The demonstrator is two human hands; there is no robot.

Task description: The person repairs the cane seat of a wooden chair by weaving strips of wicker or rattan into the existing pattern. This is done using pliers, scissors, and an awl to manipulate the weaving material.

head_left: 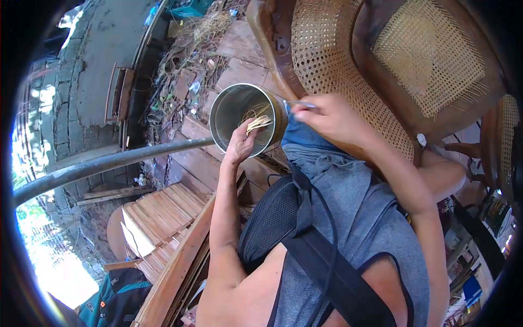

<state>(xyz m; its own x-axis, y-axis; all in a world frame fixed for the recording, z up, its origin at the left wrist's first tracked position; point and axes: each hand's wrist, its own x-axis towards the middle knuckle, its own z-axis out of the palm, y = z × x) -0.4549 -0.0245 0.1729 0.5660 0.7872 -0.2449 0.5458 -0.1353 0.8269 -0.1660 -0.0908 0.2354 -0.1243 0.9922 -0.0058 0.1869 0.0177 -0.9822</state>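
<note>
My left hand [239, 144] is closed around a bundle of pale cane strips [259, 125], held at the mouth of a round metal can [213, 111]. The strips' cut ends face up, and some thin lengths trail into the can. To the right of the can, my right hand [321, 114] grips a slim metal tool [300, 103] whose tip points toward the rim. Motion blur and the fingers hide what kind of tool it is. Beside my right hand stands a wooden chair with a woven cane panel [321, 49].
Another cane panel [430, 60] with loose strand ends is at the upper right. A long grey pipe [114, 162] runs in from the left to the can. Stacked wooden boards [163, 212] lie at lower left. Scraps and debris [185, 82] cover the floor beyond the can.
</note>
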